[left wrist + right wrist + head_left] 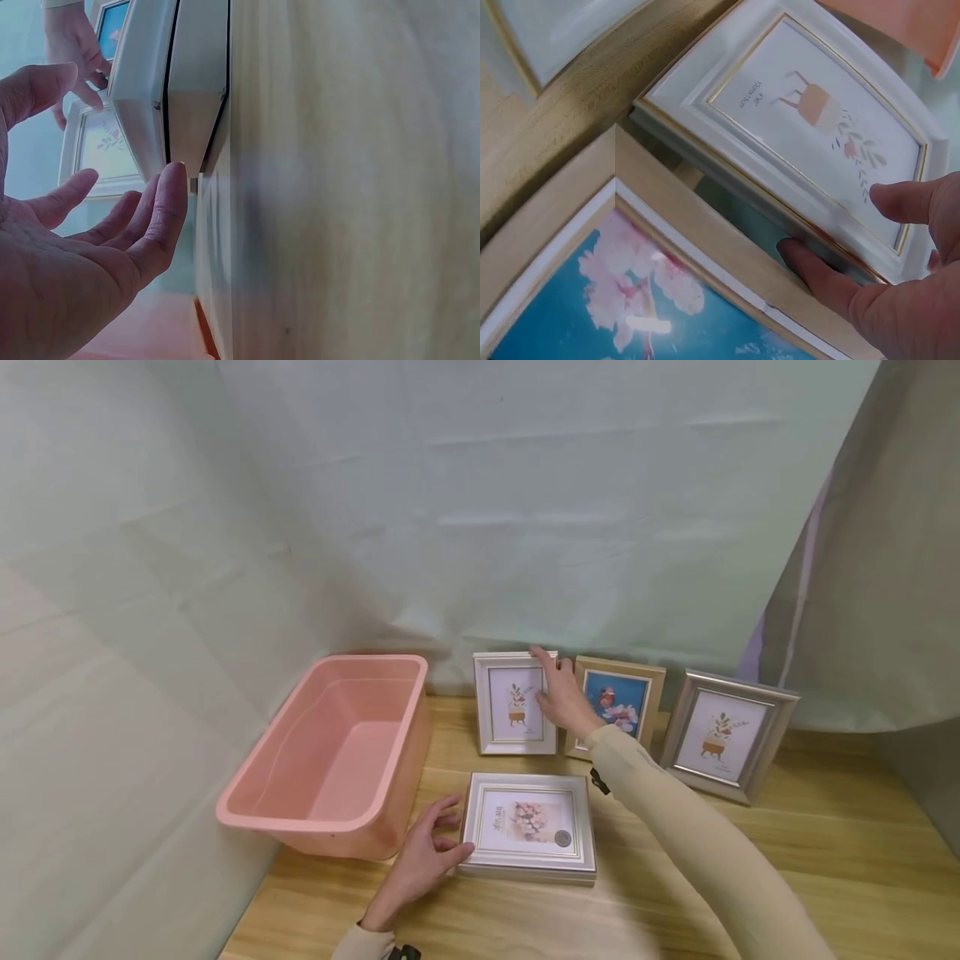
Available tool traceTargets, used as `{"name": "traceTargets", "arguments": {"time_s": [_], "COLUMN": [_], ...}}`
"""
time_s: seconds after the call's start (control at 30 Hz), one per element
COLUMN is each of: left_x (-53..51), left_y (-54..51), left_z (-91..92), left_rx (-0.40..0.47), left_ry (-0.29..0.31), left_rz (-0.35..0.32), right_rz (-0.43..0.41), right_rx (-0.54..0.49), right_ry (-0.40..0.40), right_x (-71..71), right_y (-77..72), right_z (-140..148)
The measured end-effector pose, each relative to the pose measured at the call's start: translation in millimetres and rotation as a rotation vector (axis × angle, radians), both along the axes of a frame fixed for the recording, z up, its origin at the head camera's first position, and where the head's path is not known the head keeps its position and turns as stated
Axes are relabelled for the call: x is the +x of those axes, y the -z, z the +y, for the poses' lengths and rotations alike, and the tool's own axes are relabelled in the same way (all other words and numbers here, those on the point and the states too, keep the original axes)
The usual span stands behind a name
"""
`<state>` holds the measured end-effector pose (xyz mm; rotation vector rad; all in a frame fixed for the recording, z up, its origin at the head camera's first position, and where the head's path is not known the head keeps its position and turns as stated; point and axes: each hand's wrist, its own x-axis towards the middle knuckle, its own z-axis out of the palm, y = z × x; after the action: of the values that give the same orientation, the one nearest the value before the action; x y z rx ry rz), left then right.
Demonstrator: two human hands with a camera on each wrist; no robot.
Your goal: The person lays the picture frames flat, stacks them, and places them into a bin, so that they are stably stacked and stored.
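A white frame with a plant picture stands upright at the back. My right hand holds its upper right edge; in the right wrist view the thumb lies over the front of this white frame and a finger is at its side. Nearer me, a silvery-white frame with a flower print lies flat on top of another. Beside its left edge is my left hand, fingers spread and slightly bent, thumb at the frame's corner. The left wrist view shows this left hand with bent fingers beside the stacked frames, gripping nothing.
A pink tub stands at the left. A gold frame with a blue picture stands right of the white one, partly behind my right arm. Farther right stands a grey-brown frame. Pale cloth hangs behind the wooden table.
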<state>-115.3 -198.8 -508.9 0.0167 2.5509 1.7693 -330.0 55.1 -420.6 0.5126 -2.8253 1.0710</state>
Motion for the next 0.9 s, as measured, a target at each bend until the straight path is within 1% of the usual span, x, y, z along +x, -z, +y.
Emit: {"name": "traceTargets", "arguments": {"time_s": [0.1,0.17,0.23,0.27,0.37,0.47,0.5,0.53,0.57,0.6,0.67,0.73,0.77,0.8,0.83,0.9], "left_x": [0.9,1.2,1.6,1.6,1.9,1.3,0.9,0.5,0.0,-0.5,-1.1,-1.6,-1.9,-2.1,-2.4,-3.4], "left_y": [-1.5,-2.0,-2.8,-3.2,-4.5,-5.2,-5.4,-5.8,-6.2,-6.6,-7.5,-8.3,-8.8,-9.2,-9.9,-11.0], "left_z": [0.1,0.0,-0.3,-0.5,-1.2,-1.6,-1.5,-1.4,-1.4,-1.5,-1.8,-2.5,-2.9,-3.2,-3.5,-4.0], "left_rx": [-0.003,-0.004,-0.004,-0.004,-0.006,-0.012,-0.015,-0.018,-0.018,-0.018,-0.021,-0.018,-0.015,-0.015,-0.012,-0.006], "left_ry": [-0.014,-0.016,-0.013,-0.010,-0.007,-0.008,-0.011,-0.013,-0.015,-0.016,-0.016,-0.014,-0.014,-0.013,-0.012,-0.013], "left_rz": [-0.007,-0.011,-0.018,-0.018,-0.024,-0.019,-0.019,-0.017,-0.014,-0.011,-0.005,-0.001,0.001,0.004,0.007,0.017], "right_rz": [0.011,0.035,0.069,0.100,0.156,0.180,0.169,0.186,0.178,0.178,0.202,0.256,0.268,0.294,0.313,0.316], "right_rx": [-0.020,-0.045,-0.070,-0.080,-0.095,-0.098,-0.098,-0.111,-0.117,-0.123,-0.144,-0.176,-0.186,-0.209,-0.228,-0.262], "right_ry": [0.003,0.003,-0.002,-0.014,-0.036,-0.059,-0.057,-0.069,-0.071,-0.073,-0.080,-0.093,-0.090,-0.088,-0.082,-0.062], "right_x": [-1.2,-1.1,-1.2,-3.3,-5.4,-2.6,1.3,-0.9,2.7,4.2,5.4,-0.1,3.9,2.4,3.6,8.1], "right_y": [1.0,1.6,2.9,6.8,12.9,13.9,10.4,14.6,11.9,12.4,16.2,28.7,26.8,31.6,33.0,32.1], "right_z": [-0.6,0.6,2.4,3.8,7.2,9.3,9.4,10.6,10.7,11.2,12.5,14.8,14.4,14.6,14.6,14.3]}}
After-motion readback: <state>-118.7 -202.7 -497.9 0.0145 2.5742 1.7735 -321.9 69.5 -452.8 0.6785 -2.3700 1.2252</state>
